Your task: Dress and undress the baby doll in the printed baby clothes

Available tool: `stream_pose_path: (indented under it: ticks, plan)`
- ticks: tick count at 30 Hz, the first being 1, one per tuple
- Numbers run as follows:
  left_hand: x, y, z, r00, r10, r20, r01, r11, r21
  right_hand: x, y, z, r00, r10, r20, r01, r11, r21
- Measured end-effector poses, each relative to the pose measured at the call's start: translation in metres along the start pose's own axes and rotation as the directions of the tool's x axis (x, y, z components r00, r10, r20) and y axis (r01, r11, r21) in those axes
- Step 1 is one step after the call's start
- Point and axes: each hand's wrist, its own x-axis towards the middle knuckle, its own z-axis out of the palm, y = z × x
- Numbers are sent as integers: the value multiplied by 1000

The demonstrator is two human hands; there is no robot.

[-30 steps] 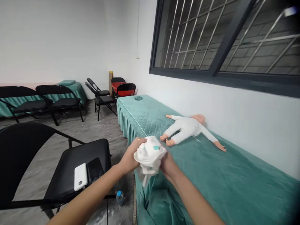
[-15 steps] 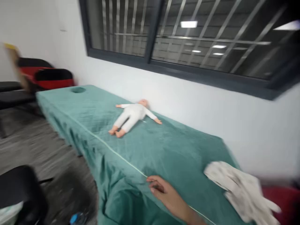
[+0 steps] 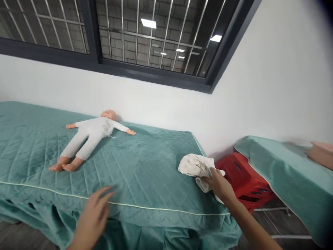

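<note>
My right hand (image 3: 218, 183) is closed on a bunched white baby garment (image 3: 194, 165) at the right end of the green quilted bed cover (image 3: 145, 156). Part of the cloth is hidden beneath the fingers. Over the front edge of the bed, my left hand (image 3: 95, 211) is slightly blurred, its fingers apart and nothing in them. A baby doll (image 3: 95, 129) in a white outfit lies on its back farther left, head towards the wall and arms spread. Neither hand touches it.
Red plastic stools (image 3: 243, 177) stand at the right end of the bed. Beyond them is another green-covered bed (image 3: 283, 163) with a pinkish object (image 3: 321, 154) on it. The wall and barred window (image 3: 153, 38) bound the far side.
The view has turned right. My right hand, earlier near the bed's front piping, now grips the white garment. My left hand has come into view.
</note>
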Motion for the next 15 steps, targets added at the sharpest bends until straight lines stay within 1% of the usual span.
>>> stream_pose_path:
  ticks: [1,2,3,4,5,6,8,10,11,12,13,14,15]
  plan:
    - [13,23,21,999,46,28,-43,995,-87,5,1,-4,1000,-16,1,16,998,54]
    - [28,50,43,992,83,97,-65,983,-174,11,-1,-13,999,-33,-10,34,992,120]
    - [46,79,64,983,103,150,-62,964,-260,17,-4,-24,998,-56,-26,60,979,197]
    - [64,108,82,972,116,205,-39,937,-348,22,-10,-39,998,-46,-31,53,959,278]
    - [83,135,98,960,122,251,-2,902,-432,27,-19,-57,999,-40,-9,41,930,365]
    - [102,160,110,955,115,272,41,862,-506,32,-30,-76,998,-62,8,52,893,447]
    - [139,197,124,961,46,274,143,765,-628,41,-59,-112,994,-112,-2,91,791,604]
    - [170,215,127,970,-48,240,219,611,-761,50,-93,-141,971,-240,-25,176,634,753]
    - [183,218,125,969,-113,219,245,525,-815,54,-110,-149,948,-314,-47,226,564,794]
    - [194,217,123,963,-180,199,260,449,-855,57,-125,-153,912,-403,-70,284,502,817]
    - [203,212,119,945,-270,186,284,386,-878,57,-139,-151,875,-472,-107,339,441,831]
    - [209,204,115,916,-362,175,302,330,-895,55,-151,-145,847,-513,-137,377,400,835]
    - [213,193,110,883,-440,164,311,286,-906,49,-160,-133,836,-518,-181,420,393,818]
